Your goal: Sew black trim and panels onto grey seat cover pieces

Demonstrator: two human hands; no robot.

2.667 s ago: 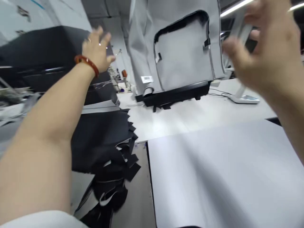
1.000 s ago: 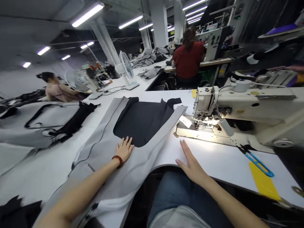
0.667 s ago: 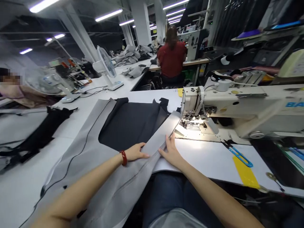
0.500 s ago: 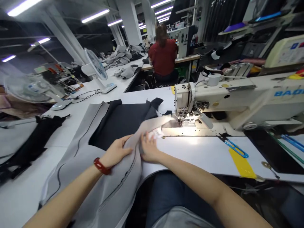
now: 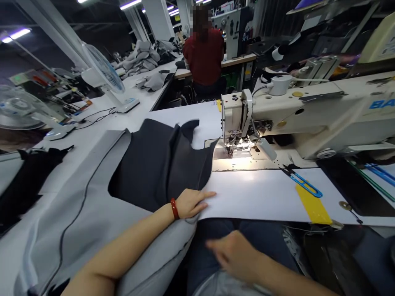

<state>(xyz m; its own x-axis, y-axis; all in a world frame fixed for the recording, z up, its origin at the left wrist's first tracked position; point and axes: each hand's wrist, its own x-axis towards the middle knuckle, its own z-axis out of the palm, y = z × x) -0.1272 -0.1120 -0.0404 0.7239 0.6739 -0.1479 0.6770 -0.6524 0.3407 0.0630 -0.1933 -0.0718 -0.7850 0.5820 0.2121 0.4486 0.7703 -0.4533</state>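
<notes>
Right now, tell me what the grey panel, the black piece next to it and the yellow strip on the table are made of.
The grey panel looks like a matte, felt-like textile, judging by its soft, thick folds. The black piece looks like a dull, thinner fabric that creases softly; its fibre can't be told. The yellow strip looks like smooth, stiff plastic sheet, lying flat, though that is less certain.

A sewing machine's lamp (image 5: 236, 155) is casting bright glare across the white bench (image 5: 262, 193), ceiling tubes (image 5: 130, 5) are glowing in the dim background, and the right hand (image 5: 234, 255) is blurring.
</notes>
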